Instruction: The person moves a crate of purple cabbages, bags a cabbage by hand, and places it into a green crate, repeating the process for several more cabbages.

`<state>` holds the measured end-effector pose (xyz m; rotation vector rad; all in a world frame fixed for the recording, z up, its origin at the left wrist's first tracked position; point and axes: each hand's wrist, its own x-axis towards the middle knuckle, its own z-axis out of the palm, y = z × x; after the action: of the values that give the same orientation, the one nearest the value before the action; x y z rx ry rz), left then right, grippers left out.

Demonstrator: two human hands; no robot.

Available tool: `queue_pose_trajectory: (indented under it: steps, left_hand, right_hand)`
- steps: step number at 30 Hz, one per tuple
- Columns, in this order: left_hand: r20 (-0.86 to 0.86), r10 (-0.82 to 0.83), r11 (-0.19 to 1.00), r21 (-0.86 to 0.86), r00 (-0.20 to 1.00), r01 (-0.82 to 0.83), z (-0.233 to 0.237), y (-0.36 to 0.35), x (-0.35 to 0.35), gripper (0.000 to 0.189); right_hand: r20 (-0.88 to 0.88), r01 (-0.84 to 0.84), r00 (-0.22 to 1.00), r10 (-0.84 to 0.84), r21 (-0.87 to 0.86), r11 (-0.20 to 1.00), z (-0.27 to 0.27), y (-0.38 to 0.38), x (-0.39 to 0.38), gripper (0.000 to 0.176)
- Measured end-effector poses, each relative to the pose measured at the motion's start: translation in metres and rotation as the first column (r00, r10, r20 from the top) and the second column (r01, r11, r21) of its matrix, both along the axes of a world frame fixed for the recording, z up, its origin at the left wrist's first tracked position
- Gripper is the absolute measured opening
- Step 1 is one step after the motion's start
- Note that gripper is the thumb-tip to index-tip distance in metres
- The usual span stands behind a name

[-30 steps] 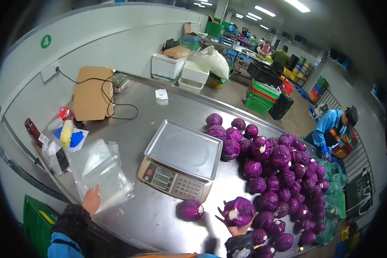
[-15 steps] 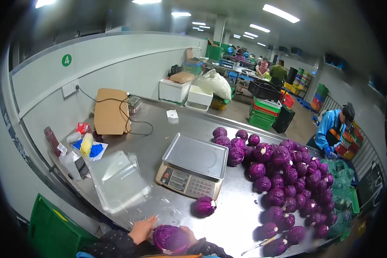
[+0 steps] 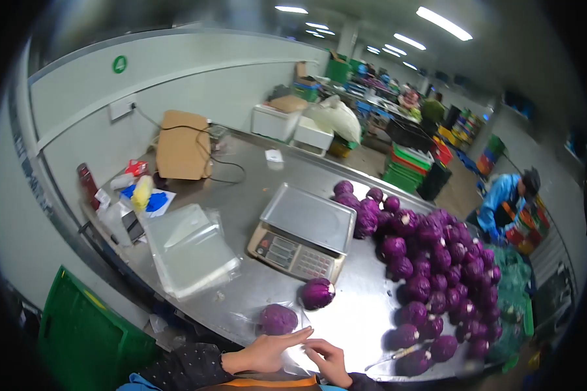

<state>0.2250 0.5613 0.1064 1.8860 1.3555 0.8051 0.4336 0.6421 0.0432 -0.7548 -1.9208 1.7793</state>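
Observation:
A red cabbage (image 3: 278, 319) lies on the metal table in front of me, with what looks like clear film around it. Just below it is my left hand (image 3: 267, 352), its fingers stretched out flat and pointing right. My right hand (image 3: 330, 362) is beside it, fingers bent inward and close to the left fingertips; whatever they pinch is too clear or small to make out. A second red cabbage (image 3: 317, 294) sits against the front edge of a digital scale (image 3: 308, 218), whose pan is bare. Flat clear plastic bags (image 3: 189, 251) are stacked to the left.
A large pile of red cabbages (image 3: 437, 260) covers the right side, with a knife (image 3: 394, 356) near its front. Green netting (image 3: 512, 287) hangs beyond. A green crate (image 3: 78, 332) stands at lower left, a cardboard piece (image 3: 183, 144) at the back. A co-worker (image 3: 502, 202) bends at far right.
The cabbage that was between my hands now rests on the table, up and left of them. Both hands have moved right and come together. The whole view has shifted slightly.

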Motion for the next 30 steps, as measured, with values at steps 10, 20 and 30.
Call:
queue_pose_trajectory:
  steps: [10,20,30]
  left_hand:
    - [-0.033,0.487,0.834,0.313,0.873,-0.453,-0.062,-0.112,-0.010,0.055]
    - [0.496,0.664,0.719,-0.630,0.559,-0.295,-0.048,-0.164,0.012,0.033]
    - [0.229,0.592,0.666,-0.679,0.773,-0.309,-0.017,-0.188,-0.007,0.014]
  right_hand:
    - [0.715,-0.289,0.693,-0.096,0.397,0.871,0.055,-0.022,0.015,0.047]
    - [0.251,-0.084,0.939,-0.237,0.832,0.549,0.105,-0.113,-0.007,0.036]
    - [0.279,-0.282,0.942,0.188,0.348,0.894,0.041,-0.156,-0.070,0.016]
